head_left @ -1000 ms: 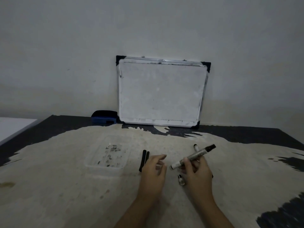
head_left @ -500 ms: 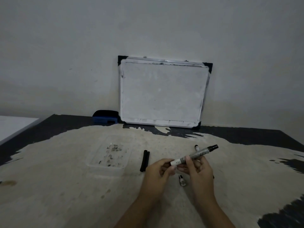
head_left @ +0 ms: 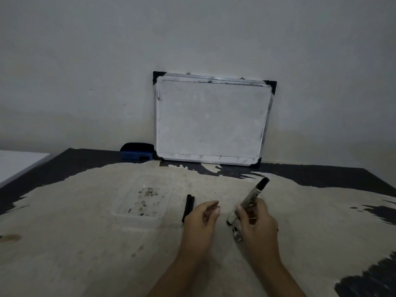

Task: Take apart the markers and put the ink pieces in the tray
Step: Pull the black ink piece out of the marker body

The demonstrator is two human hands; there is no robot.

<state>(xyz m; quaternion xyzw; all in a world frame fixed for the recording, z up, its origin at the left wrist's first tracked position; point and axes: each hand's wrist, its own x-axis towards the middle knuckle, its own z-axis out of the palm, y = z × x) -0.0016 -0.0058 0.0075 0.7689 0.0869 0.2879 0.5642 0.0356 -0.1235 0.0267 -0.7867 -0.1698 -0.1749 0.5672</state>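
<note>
Off to the left the tray (head_left: 143, 199) sits on the tabletop (head_left: 75, 243), smudged inside, with no ink piece that I can make out. Next come two black sticks (head_left: 188, 207) lying side by side, just left of the left hand (head_left: 201, 220). That hand's grip is slack, fingers loosely curled, holding nothing. To its right, the right hand (head_left: 256, 221) wraps the marker (head_left: 249, 199), its long axis steep, dark end up and away, lower end pointing down toward the gap between the hands. So the free hand is the nearer one to that lower end, and that looks like the end to pull. A moment back the marker lay flatter with the left fingers on its near end; now they've let go and it's tipped up. A small cap-like bit (head_left: 236, 232) lies beneath the right hand.
</note>
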